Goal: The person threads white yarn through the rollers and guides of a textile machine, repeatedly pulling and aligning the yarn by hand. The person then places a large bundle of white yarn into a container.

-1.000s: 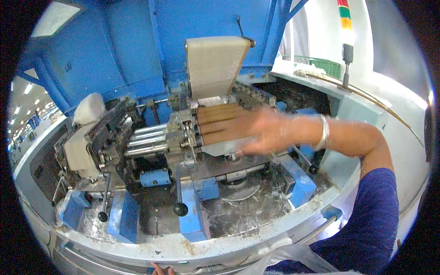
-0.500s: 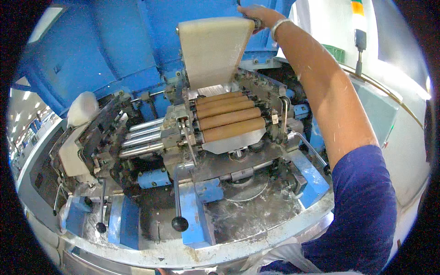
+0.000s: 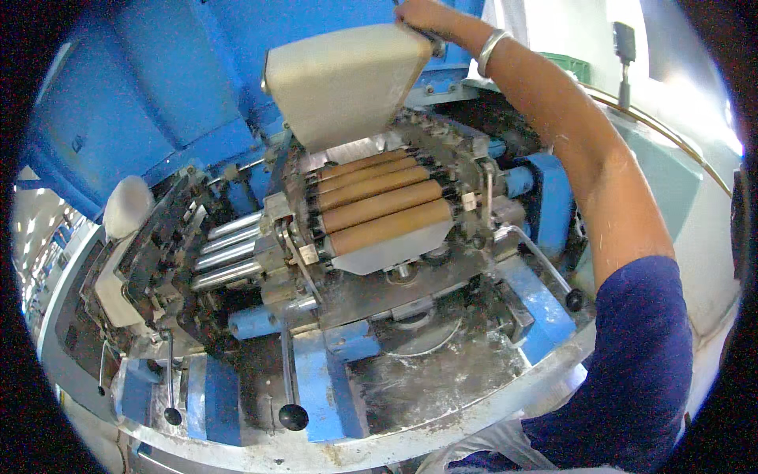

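right hand now up at the top of the machine, rollers left uncovered

- far left: a white rounded cap (image 3: 126, 207) is seen on the dark hinged arm assembly (image 3: 162, 261), swung out to the side. unchanged across the last second.
- just right of it: four bare steel rollers (image 3: 229, 253) lie side by side, uncovered.
- lower left and centre: two black ball-ended levers (image 3: 292, 416) stand off the dusty grey machine base (image 3: 442, 379); not touched.
- centre: five tan cylindrical rollers (image 3: 383, 204) sit in a stepped row. a second ago these were covered by the right hand laid flat over them; now fully exposed, nothing touching.
- above them: the beige curved sheet-metal guide plate (image 3: 343, 83) is tilted up against the blue machine housing (image 3: 158, 103).
- top right: the right hand (image 3: 422, 16) has been raised and reaches over the plate's upper right corner, wrist with a metal bangle (image 3: 489, 49). fingers are curled at or behind the plate edge; whether it is gripped or only touched cannot be told, partly cut by the frame edge.
- left hand: not in view.
- judged: attention moved from the roller row to the plate/top fitting.
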`<state>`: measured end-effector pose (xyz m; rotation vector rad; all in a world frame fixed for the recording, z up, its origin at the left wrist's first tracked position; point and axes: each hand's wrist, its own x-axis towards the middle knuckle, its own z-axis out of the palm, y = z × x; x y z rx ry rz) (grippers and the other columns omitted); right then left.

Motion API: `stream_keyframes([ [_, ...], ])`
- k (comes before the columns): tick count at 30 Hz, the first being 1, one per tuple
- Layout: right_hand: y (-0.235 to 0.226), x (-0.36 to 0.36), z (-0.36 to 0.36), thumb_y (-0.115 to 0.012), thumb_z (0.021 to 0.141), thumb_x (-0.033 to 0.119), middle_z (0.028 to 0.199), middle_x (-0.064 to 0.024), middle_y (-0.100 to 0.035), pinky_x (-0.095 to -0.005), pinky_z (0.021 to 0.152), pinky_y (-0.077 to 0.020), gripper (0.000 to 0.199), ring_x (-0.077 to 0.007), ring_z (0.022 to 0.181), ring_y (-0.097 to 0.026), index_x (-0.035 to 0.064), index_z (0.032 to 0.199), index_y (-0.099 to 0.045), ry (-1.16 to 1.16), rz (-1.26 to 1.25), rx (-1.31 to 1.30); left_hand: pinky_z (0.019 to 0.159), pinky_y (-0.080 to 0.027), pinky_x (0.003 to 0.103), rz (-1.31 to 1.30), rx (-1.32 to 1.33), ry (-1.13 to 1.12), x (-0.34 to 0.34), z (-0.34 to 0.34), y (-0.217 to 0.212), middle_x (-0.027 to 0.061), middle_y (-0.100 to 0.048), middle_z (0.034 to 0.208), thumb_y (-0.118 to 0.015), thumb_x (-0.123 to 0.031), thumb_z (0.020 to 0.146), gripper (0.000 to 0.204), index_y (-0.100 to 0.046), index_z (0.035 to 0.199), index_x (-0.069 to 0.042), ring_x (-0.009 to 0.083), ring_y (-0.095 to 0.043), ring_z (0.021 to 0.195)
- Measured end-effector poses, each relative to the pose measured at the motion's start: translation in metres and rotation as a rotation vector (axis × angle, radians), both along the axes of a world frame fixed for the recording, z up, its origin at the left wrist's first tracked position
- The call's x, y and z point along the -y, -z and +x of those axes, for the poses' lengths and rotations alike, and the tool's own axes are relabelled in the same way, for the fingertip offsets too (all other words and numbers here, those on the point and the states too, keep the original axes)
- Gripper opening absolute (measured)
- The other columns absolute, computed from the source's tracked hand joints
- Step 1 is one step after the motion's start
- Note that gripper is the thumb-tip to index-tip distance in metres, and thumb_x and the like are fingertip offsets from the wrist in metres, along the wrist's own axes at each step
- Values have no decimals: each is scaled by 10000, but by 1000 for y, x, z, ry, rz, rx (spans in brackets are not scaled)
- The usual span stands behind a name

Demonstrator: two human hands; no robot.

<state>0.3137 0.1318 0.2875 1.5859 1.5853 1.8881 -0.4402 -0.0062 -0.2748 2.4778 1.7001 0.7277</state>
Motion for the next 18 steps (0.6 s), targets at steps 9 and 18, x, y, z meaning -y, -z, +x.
stream_keyframes([
  [9, 133, 113, -106, -570, 832, 195, 751, -179, -666, -512, 634, -525, 182, -344, 750, -668, 63, 788, -686, -130, -162, -787, 965, -322, 655, 54, -100, 61, -15, -26, 46, 183, -608, 1175, -565, -521, 871, 569, -502, 1345, -213, 495, -520, 1006],
  [18, 106, 197, -99, -624, 883, 341, 1242, -149, -599, -383, 1063, -363, 460, -245, 1266, -486, 27, 1219, -611, -476, -1219, -1606, 1040, -272, 587, 128, -167, -10, -7, -8, 27, 125, -645, 949, -626, -371, 876, 671, -404, 1397, -11, 345, -549, 1065],
])
